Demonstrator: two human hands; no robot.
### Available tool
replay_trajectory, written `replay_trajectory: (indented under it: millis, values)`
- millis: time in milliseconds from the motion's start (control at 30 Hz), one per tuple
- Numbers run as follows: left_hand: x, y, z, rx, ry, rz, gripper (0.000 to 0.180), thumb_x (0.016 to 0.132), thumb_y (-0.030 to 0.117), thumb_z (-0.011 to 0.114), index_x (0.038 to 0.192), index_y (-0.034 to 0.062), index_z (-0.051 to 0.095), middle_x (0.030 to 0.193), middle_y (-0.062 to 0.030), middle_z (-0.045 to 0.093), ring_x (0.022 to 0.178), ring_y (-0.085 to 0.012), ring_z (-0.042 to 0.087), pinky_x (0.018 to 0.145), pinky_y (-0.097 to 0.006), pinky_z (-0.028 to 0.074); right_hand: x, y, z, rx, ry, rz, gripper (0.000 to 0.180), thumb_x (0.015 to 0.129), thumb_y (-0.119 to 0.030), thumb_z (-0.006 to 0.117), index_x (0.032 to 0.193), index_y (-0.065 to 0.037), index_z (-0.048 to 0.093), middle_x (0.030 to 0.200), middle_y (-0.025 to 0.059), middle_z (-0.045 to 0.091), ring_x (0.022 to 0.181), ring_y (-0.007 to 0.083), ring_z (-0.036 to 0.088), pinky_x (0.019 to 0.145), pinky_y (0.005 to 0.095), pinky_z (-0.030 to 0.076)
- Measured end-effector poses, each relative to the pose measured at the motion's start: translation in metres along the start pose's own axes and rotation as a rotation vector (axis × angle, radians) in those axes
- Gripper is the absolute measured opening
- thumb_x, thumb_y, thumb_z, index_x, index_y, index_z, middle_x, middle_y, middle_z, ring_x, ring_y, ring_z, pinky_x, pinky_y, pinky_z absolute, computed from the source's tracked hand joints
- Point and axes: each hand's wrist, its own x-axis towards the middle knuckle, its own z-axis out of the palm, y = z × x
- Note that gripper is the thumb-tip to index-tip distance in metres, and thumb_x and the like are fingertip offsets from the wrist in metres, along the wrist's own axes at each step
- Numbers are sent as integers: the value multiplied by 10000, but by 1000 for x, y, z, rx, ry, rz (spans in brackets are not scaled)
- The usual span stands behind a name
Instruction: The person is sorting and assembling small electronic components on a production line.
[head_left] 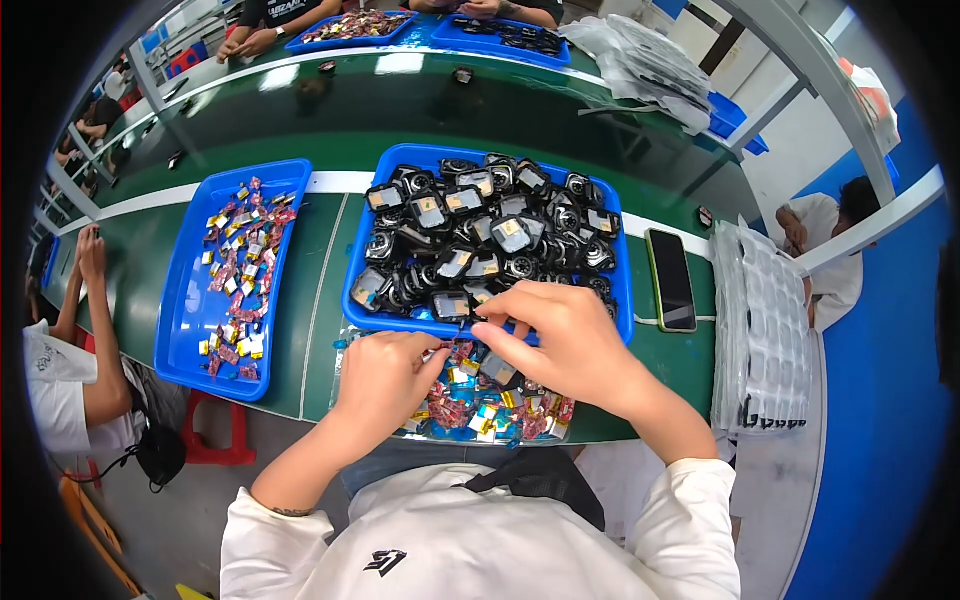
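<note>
Both my hands are raised over the near edge of a blue tray (628, 300) heaped with black watch-like cases (510, 234), several showing grey rectangular faces. My left hand (385, 378) is closed in a pinch, thumb toward the right; what sits in its fingertips is too small to name. Opposite it, my right hand (560, 335) has thumb and forefinger bent toward each other around something dark that I cannot make out. Under and between the hands lies a pile of small red, yellow and blue electronic pieces (485, 415), near the table edge.
A second blue tray (175, 335) on the left holds similar small pieces. To the right lie a phone (672, 282) and a stack of clear plastic trays (765, 330). Other people work across the green table (330, 120) and at both sides. A red stool (222, 440) stands lower left.
</note>
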Motion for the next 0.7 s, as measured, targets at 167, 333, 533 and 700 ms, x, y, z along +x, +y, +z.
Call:
replay_trajectory:
  millis: [167,333,533,700]
  values:
    - [16,11,-19,-132,30,105,125,654,34,731,757,35,661,614,-58,579,522,-177,566,479,-296,428,6,10,3,176,-53,136,220,759,-209,708,820,-4,657,721,87,647,593,158,618,548,266,488]
    - [59,41,-40,-176,312,436,142,654,12,709,752,61,620,680,-32,599,560,-182,554,516,-290,438,25,-2,-21,652,240,189,136,775,-20,687,885,13,614,792,44,645,750,93,627,688,221,510]
    - [94,71,-63,-528,183,221,139,715,-24,689,848,-15,650,760,-23,649,633,-34,510,571,-182,412,47,-16,-57,810,409,-9,175,809,21,642,978,57,614,899,139,665,855,164,653,783,268,532]
    - [107,71,-67,-714,85,204,91,729,37,702,808,0,676,699,-24,655,585,-33,542,544,-177,432,52,-13,-68,900,371,-77,225,786,13,671,997,47,598,897,132,658,851,158,648,757,252,531]
